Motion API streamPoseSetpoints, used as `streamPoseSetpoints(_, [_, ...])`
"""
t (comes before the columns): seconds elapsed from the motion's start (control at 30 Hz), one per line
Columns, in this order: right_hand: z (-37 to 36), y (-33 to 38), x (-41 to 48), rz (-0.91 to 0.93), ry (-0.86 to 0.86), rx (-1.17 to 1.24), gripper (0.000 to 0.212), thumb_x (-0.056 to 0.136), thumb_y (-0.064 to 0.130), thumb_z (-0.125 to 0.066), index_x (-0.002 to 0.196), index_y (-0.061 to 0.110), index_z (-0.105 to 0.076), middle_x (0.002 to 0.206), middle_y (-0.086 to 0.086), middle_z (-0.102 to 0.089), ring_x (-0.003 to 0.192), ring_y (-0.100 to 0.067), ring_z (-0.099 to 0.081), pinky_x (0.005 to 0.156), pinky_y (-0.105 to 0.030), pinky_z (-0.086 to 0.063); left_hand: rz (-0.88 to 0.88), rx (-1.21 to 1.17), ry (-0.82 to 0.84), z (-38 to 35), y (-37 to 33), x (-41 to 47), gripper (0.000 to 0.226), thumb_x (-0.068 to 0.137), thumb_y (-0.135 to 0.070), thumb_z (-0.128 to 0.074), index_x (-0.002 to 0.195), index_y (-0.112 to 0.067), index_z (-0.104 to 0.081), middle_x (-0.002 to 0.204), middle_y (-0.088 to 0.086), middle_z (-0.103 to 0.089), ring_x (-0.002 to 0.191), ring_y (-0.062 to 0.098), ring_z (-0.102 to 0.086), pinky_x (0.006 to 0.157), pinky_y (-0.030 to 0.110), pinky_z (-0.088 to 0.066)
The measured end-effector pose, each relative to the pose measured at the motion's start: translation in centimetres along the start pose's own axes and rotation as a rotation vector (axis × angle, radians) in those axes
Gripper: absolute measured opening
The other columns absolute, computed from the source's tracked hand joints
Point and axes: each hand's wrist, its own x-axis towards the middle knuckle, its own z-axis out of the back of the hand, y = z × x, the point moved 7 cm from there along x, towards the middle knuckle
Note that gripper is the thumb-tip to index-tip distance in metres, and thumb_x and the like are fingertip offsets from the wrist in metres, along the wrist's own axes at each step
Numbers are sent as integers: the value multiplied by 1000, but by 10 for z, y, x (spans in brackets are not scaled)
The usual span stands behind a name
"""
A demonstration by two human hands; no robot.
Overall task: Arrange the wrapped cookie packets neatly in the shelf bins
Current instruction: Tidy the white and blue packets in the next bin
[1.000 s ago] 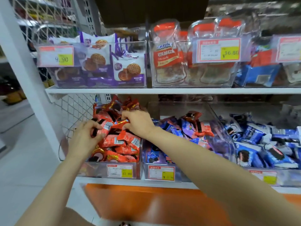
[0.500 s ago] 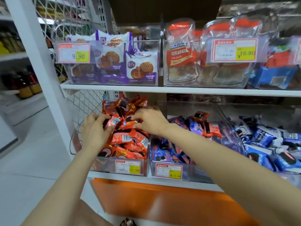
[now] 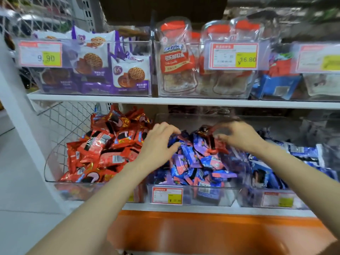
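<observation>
Both hands are in the middle bin (image 3: 202,198) on the lower shelf (image 3: 184,207), over a loose heap of crinkly blue packets (image 3: 195,162), with one stray red packet (image 3: 211,142) on top between the hands. The left hand (image 3: 160,144) curls thumb and fingers round a blue one. The right hand (image 3: 239,137) is all blur, fingers at the stray red packet, grip impossible to call. Left of the left hand, the red heap (image 3: 103,150) rises above its bin's rim. There's open air above both hands, up to the upper shelf (image 3: 184,102).

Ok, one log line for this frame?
left hand: on purple packets | right hand: at red packet, blurred | place: middle bin | grips: unclear
</observation>
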Motion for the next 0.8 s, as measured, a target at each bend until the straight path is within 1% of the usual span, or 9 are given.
streamPoseSetpoints(0.07, [-11, -15, 0, -8, 56, -1, 33, 87, 38, -61, 120, 35, -62, 126, 4, -62, 115, -22, -57, 92, -33, -46, 20, 14, 122, -32, -12, 27, 38, 87, -30, -61, 122, -16, -54, 119, 6, -56, 113, 26, -48, 94, 34, -36])
streamPoseSetpoints(0.17, [-26, -27, 0, 2, 132, -22, 47, 82, 44, -66, 127, 32, -57, 127, 1, -61, 116, -22, -56, 95, -36, -45, 166, 32, 290, -76, -11, 62, 56, 88, -42, -58, 133, -12, -43, 130, 13, -54, 120, 31, -49, 97, 36, -40])
streamPoseSetpoints(0.3, [-35, -35, 6, -6, 203, -18, 59, 77, 45, -71, 131, 32, -52, 134, 4, -55, 120, -19, -52, 97, -35, -44, 317, -41, 393, -121, 3, 90, 72, 89, -51, -53, 143, -10, -29, 143, 14, -41, 129, 32, -41, 102, 35, -37])
streamPoseSetpoints(0.43, [-43, -32, 16, -3, 281, -80, 71, 74, 48, -72, 137, 36, -43, 141, 4, -48, 127, -20, -46, 103, -34, -39, 384, -113, 361, -146, 13, 112, 75, 72, -67, -60, 123, -13, -53, 120, 11, -61, 108, 28, -59, 91, 39, -49])
streamPoseSetpoints(0.53, [-46, -29, 21, -10, 294, -180, 69, 75, 46, -72, 136, 35, -43, 142, 0, -47, 132, -22, -40, 108, -35, -30, 378, -104, 319, -151, 15, 120, 61, 66, -61, -66, 108, -16, -64, 105, 7, -68, 95, 25, -64, 83, 37, -53])
streamPoseSetpoints(0.63, [-43, -25, 21, 3, 257, -208, 59, 78, 47, -68, 132, 34, -47, 138, -4, -51, 132, -23, -41, 113, -37, -25, 364, -135, 291, -147, 9, 119, 43, 70, -47, -69, 100, -16, -67, 101, 8, -69, 94, 25, -65, 82, 36, -53])
streamPoseSetpoints(0.7, [-35, -20, 18, 30, 177, -196, 55, 80, 52, -63, 129, 32, -51, 133, -5, -53, 131, -23, -41, 116, -36, -17, 365, -199, 244, -137, 5, 116, 39, 72, -34, -72, 103, -12, -63, 104, 11, -67, 97, 28, -63, 84, 38, -52])
streamPoseSetpoints(0.73, [-30, -18, 17, 40, 134, -172, 52, 80, 52, -63, 127, 31, -52, 128, -4, -54, 128, -22, -43, 115, -35, -18, 366, -235, 210, -129, 3, 113, 40, 74, -27, -72, 107, -10, -59, 107, 13, -65, 100, 29, -61, 86, 39, -51])
streamPoseSetpoints(0.8, [-22, -14, 13, 45, 72, -92, 47, 80, 45, -65, 123, 29, -53, 123, -3, -54, 117, -20, -47, 105, -31, -29, 349, -278, 143, -108, 0, 105, 43, 76, -17, -70, 115, -8, -54, 113, 13, -62, 104, 28, -59, 87, 36, -48])
